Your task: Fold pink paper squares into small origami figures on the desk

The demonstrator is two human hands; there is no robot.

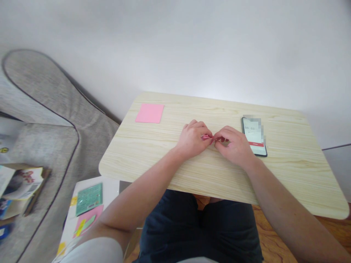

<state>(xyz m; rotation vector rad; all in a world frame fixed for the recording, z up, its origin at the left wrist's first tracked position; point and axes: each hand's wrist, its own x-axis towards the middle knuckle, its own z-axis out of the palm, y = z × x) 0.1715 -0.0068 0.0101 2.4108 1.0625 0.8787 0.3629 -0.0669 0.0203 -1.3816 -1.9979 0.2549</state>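
Observation:
Both hands rest together at the middle of a light wooden table (164, 160). My left hand (193, 138) and my right hand (233, 144) pinch a small folded piece of pink paper (207, 137) between their fingertips, just above the tabletop. Most of the paper is hidden by the fingers. A stack of pink square paper (149, 113) lies at the table's far left corner, well away from my left hand.
A phone (254, 136) with a lit timer screen lies just right of my right hand. A grey sofa (41, 120) stands to the left, with books on it. Coloured sheets (89, 204) lie on a low white surface below the table's left edge.

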